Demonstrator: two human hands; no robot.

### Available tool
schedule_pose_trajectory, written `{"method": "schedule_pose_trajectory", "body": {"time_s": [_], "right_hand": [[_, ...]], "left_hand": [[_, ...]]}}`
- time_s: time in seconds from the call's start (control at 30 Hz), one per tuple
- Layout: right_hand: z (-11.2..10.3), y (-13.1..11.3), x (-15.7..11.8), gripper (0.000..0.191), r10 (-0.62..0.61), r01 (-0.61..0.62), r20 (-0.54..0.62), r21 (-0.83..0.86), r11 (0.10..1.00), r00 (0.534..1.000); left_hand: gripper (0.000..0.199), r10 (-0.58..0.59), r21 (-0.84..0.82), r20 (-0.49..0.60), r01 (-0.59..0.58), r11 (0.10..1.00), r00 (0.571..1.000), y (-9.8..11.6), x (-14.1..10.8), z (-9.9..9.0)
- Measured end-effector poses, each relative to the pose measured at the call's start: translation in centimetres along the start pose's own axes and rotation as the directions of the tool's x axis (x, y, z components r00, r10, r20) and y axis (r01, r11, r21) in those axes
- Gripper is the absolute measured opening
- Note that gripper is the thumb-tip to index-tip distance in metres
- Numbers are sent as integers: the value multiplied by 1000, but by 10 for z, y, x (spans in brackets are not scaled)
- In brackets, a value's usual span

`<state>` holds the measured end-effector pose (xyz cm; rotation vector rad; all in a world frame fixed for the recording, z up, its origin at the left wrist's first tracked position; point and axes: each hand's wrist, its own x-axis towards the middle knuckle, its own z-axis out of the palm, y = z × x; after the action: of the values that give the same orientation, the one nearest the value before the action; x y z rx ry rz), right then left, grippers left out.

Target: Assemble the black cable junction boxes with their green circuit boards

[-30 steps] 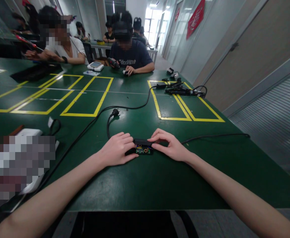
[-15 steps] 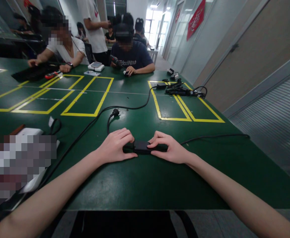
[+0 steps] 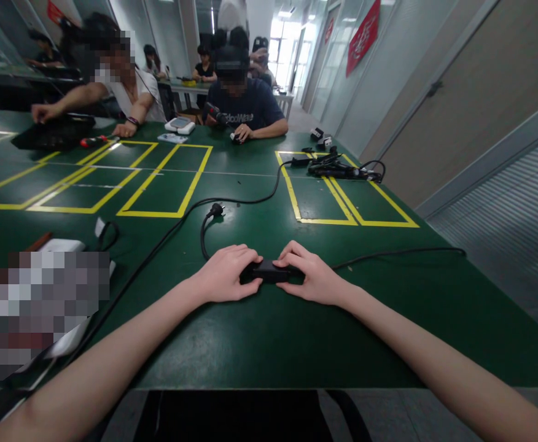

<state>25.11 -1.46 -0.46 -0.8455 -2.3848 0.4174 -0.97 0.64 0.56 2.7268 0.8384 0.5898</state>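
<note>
A small black power adapter (image 3: 269, 271) lies on the green table (image 3: 250, 344) between my two hands. My left hand (image 3: 230, 273) has its fingers and thumb closed round the adapter's left end. At the right end, my right hand (image 3: 312, 273) grips the adapter between thumb and fingers. A short black cord with a plug (image 3: 216, 210) comes out from behind my left hand and curves away from me. Another thin black cable (image 3: 398, 252) runs from my right hand toward the table's right edge.
A long black cable (image 3: 158, 242) crosses the table left of my hands to a black cable bundle (image 3: 336, 166). Yellow tape rectangles (image 3: 149, 213) mark the far half. At left lies a white object (image 3: 61, 245). Two people (image 3: 250, 107) sit across the table.
My left hand has shifted slightly right along the adapter, covering more of its left end. Across the table, the person on the left has reached an arm further left.
</note>
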Motion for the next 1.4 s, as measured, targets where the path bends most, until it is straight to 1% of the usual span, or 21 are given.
{"method": "schedule_pose_trajectory", "body": {"time_s": [0.1, 0.23, 0.33, 0.4, 0.53, 0.63, 0.77, 0.9, 1.0, 1.1, 1.17, 1.3, 1.4], "right_hand": [[7, 2, 1, 23, -8, 5, -21, -98, 995, 1000], [12, 5, 3, 25, -7, 12, 26, -210, 978, 1000], [13, 6, 4, 21, 23, -9, 63, -224, 975, 998], [13, 6, 6, 22, 23, -4, 84, -224, 975, 996], [11, 4, 8, 24, 10, 22, 124, -249, 968, 992], [10, 2, 10, 25, -25, 71, 155, -298, 952, 988], [8, -2, 11, 33, -72, 131, 159, -401, 907, 985], [3, -9, 10, 39, -94, 164, 169, -472, 866, 981], [-2, -14, 8, 40, -80, 154, 168, -493, 856, 982], [-6, -16, 7, 38, -68, 130, 143, -484, 866, 987], [-7, -16, 8, 40, -87, 136, 131, -439, 888, 988], [-5, -15, 8, 38, -103, 154, 155, -366, 918, 983], [-5, -13, 8, 38, -72, 123, 150, -364, 923, 986]], "left_hand": [[24, -27, 54, 25, 25, 998, 999, 4, 3, 3], [22, -81, 135, 95, 68, 989, 992, 7, 7, 5], [19, -73, 166, 160, 46, 985, 984, 6, 9, 3], [18, -54, 167, 194, 21, 986, 980, 4, 10, 1], [16, -14, 172, 224, -25, 985, 974, 3, 10, -4], [20, 27, 193, 217, -70, 979, 976, 3, 9, -5], [22, 83, 194, 192, -121, 974, 978, 3, 6, -4], [27, 160, 213, 113, -181, 960, 981, 2, 5, -3], [34, 214, 237, 58, -221, 946, 975, 3, 4, -2], [38, 207, 252, 45, -211, 944, 977, 5, 2, -1], [39, 202, 249, 52, -208, 946, 978, 5, 2, -1], [42, 217, 218, 28, -218, 951, 976, 5, 1, 0], [40, 219, 223, 9, -215, 951, 976, 6, 1, 4]]}}
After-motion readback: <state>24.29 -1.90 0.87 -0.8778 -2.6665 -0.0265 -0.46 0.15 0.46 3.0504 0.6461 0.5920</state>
